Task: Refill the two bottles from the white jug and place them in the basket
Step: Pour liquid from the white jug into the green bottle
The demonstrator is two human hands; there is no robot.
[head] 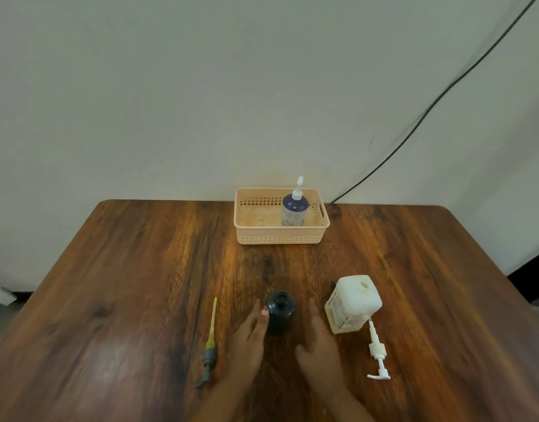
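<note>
A dark bottle [280, 312] stands upright and uncapped near the table's front middle. My left hand [250, 339] lies just left of it, fingers straight, a fingertip touching its side. My right hand [318, 345] lies flat on the table just right of the bottle, fingers relaxed, holding nothing. The white jug [352, 304] stands open to the right. A blue bottle with a white pump top [294, 208] stands inside the peach basket [280, 236] at the back.
A dark pump head with a yellowish tube [209, 345] lies on the wooden table [125, 284] left of my hands. A white pump [377, 353] lies in front of the jug. A black cable [429, 108] runs down the wall behind.
</note>
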